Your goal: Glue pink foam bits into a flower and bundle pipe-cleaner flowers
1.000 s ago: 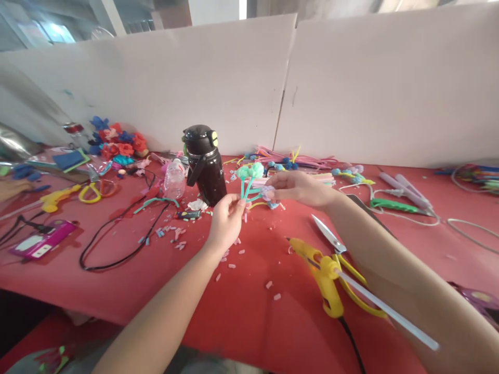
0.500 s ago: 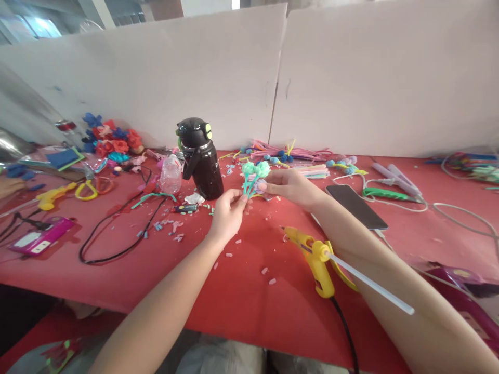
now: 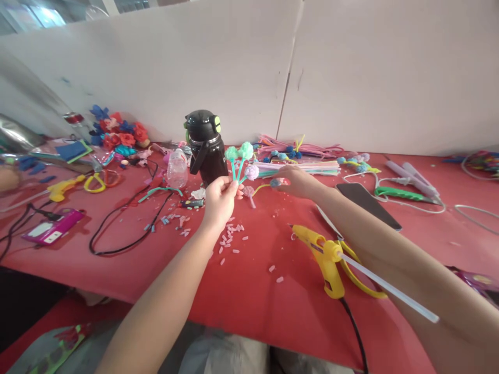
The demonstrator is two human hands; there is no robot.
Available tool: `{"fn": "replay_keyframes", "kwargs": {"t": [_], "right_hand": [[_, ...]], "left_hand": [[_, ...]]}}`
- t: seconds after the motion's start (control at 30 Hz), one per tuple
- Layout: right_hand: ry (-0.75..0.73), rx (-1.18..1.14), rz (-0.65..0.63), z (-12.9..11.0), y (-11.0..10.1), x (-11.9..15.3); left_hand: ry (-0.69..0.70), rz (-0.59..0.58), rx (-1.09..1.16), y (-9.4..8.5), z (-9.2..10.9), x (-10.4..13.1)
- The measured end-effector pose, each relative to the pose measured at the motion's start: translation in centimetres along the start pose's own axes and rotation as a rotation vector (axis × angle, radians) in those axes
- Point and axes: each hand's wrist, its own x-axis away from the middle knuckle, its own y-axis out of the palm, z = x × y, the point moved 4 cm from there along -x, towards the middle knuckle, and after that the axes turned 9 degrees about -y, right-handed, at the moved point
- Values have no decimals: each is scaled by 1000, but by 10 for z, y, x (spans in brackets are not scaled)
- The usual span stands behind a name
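My left hand (image 3: 221, 200) is closed on the green stems of a small bunch of fuzzy pipe-cleaner flowers (image 3: 245, 151). Two of its heads are mint green, and a lilac one sits lower on the right. My right hand (image 3: 299, 182) is apart from the bunch, low over the table, its fingers loosely bent and parted. Just at its fingertips is a bluish pipe-cleaner piece (image 3: 275, 183) with a yellow stem; no grip on it shows. A pink pipe-cleaner flower (image 3: 248, 192) lies beside the left fingers.
A yellow glue gun (image 3: 320, 254) with a long glue stick lies under my right forearm, by yellow-handled scissors (image 3: 360, 278). Behind are a black flask (image 3: 208, 156), a clear bottle (image 3: 177, 170) and pipe cleaners (image 3: 307, 167). A phone (image 3: 368, 205) lies right; pink bits (image 3: 230, 236) are scattered in front.
My right hand has let go of the flowers and moved away to the right. The left hand holds the bunch slightly left of before, with the lilac head now in full view.
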Motion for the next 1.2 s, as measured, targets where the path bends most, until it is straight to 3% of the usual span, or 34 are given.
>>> {"fn": "replay_keyframes", "kwargs": {"t": [0.27,0.37,0.5,0.6,0.77,1.03,1.13,1.2], "right_hand": [[154,40,164,16,-1,-9],[166,-1,168,14,2,-9],[169,-183,277,9,-18,1],[293,-406,453,5,-46,27],[371,-693,551,-29,-73,78],[496,-945,938,-89,-61,131],[604,-884,948,-103,-53,159],[595,-795,851,-116,-50,185]], "left_hand": [[23,-21,-11,-1,5,1],[21,-21,-1,-2,5,1],[15,-33,26,0,5,1],[20,-49,41,4,6,3],[29,-76,72,16,7,11],[-33,-60,110,16,-10,64],[-40,-39,58,12,-18,80],[-44,-44,48,11,-22,84]]}}
